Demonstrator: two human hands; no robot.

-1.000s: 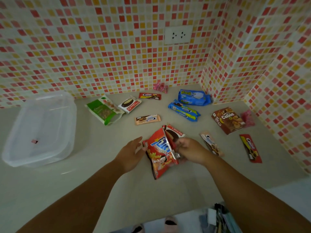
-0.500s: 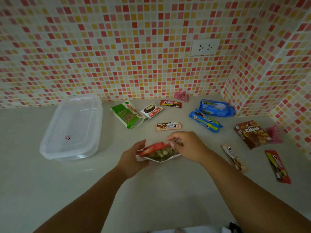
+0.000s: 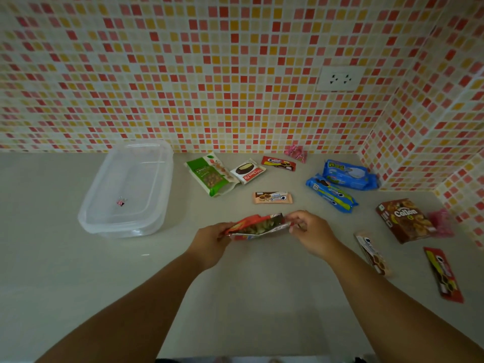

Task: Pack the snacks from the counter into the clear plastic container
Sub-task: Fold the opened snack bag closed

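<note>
The red snack bag (image 3: pixel 255 226) sits at the centre of the frame, held between both hands just above the grey surface (image 3: pixel 248 297), its open top turned toward the camera so pale pieces show inside. The left hand (image 3: pixel 209 241) grips the bag's left end with fingers curled round it; the right hand (image 3: pixel 311 231) pinches the right end between thumb and fingers.

The clear plastic container (image 3: pixel 157 163) stands at the left of the frame, well apart from the bag, its far end near the tiled wall (image 3: pixel 209 74). A small pink item (image 3: pixel 120 202) lies on its floor; what it is cannot be told.

Above the hands in the frame, other snacks lie spread on the surface: a green nut pouch (image 3: pixel 207 174), a white Choco Pie pack (image 3: pixel 247 171) touching it, a small red cream biscuit pack (image 3: pixel 278 163), a pink wrapped sweet (image 3: pixel 296 153) against the wall, and a peach cream biscuit pack (image 3: pixel 272 197) just above the bag. To the right are two blue packets, the larger (image 3: pixel 349 175) in the corner and the long one (image 3: pixel 331 192) just beside it. Further right lie a brown Collon box (image 3: pixel 404 220), a pink wrapper (image 3: pixel 442 222) touching its right side, a pale slim pack (image 3: pixel 372 254) and a red slim pack (image 3: pixel 442 273). A white socket (image 3: pixel 339 78) is set in the wall at upper right.
</note>
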